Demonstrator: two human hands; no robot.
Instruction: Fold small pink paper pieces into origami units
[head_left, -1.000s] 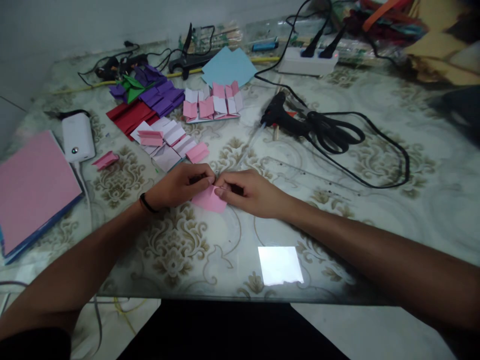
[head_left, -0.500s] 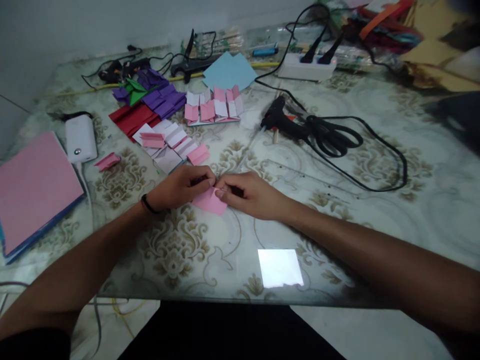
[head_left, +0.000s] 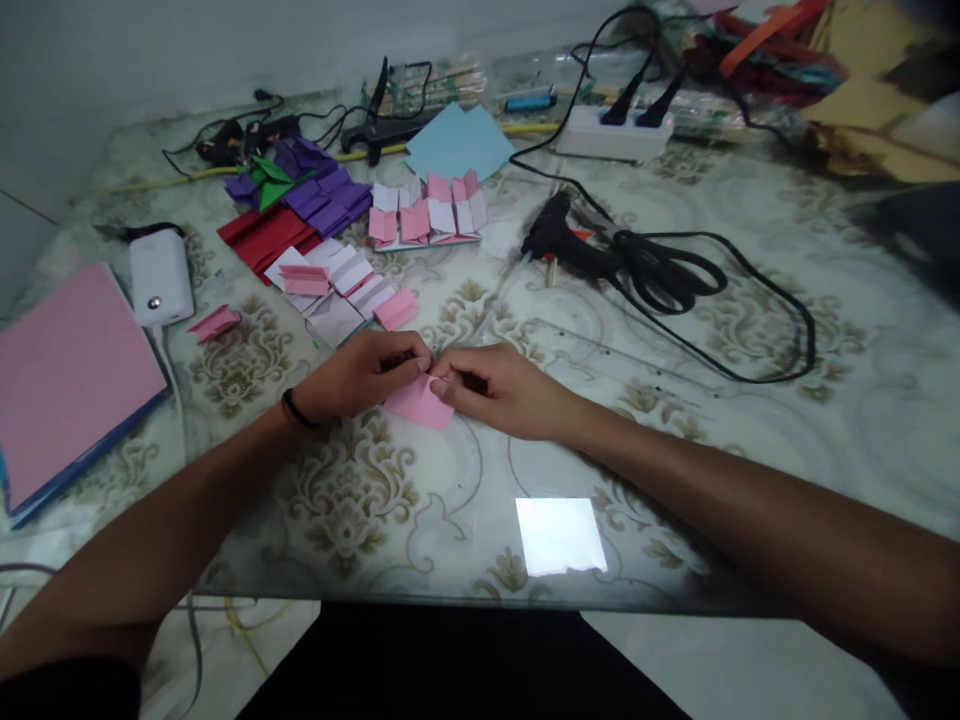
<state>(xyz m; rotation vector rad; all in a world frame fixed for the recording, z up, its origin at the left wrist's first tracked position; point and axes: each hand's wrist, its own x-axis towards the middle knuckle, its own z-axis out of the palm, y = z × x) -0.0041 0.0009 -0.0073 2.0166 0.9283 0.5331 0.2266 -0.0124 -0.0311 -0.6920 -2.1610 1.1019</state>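
A small piece of pink paper [head_left: 421, 405] lies just above the tabletop, its far edge pinched between both hands. My left hand [head_left: 367, 372] is closed on its far left side, thumb and forefinger together. Close beside it, my right hand [head_left: 502, 388] pinches the far right side of the same paper. The fingertips hide the paper's upper edge. Beyond my left hand lie folded white and pink paper pieces [head_left: 349, 290], and a single folded pink piece [head_left: 215, 323] sits apart to the left.
A black glue gun [head_left: 570, 240] with coiled cord lies right of centre, near a clear ruler [head_left: 615, 352]. At the left are a white power bank [head_left: 162, 277] and a pink paper stack [head_left: 75, 385]. A white power strip [head_left: 615, 136] and blue paper [head_left: 461, 142] are at the back.
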